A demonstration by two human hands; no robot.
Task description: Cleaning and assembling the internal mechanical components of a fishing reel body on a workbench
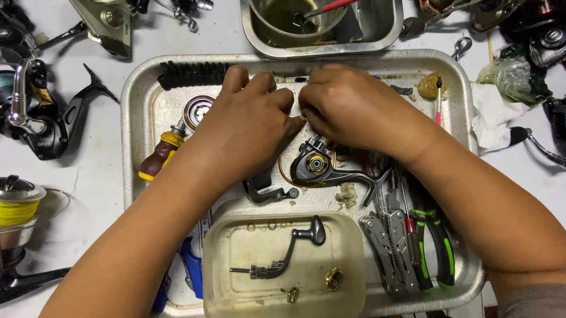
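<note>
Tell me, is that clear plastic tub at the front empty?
Not empty: the clear plastic tub holds a reel handle and small brass parts.

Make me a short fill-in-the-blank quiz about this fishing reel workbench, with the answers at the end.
1. Both hands work over a fishing reel body inside a large metal ____.
2. The reel handle lies in a clear plastic ____.
3. The reel at the far left holds line of ____ colour.
4. The pliers beside the folding multitool have black and ____ grips.

Answers: tray; container; yellow; green
</note>
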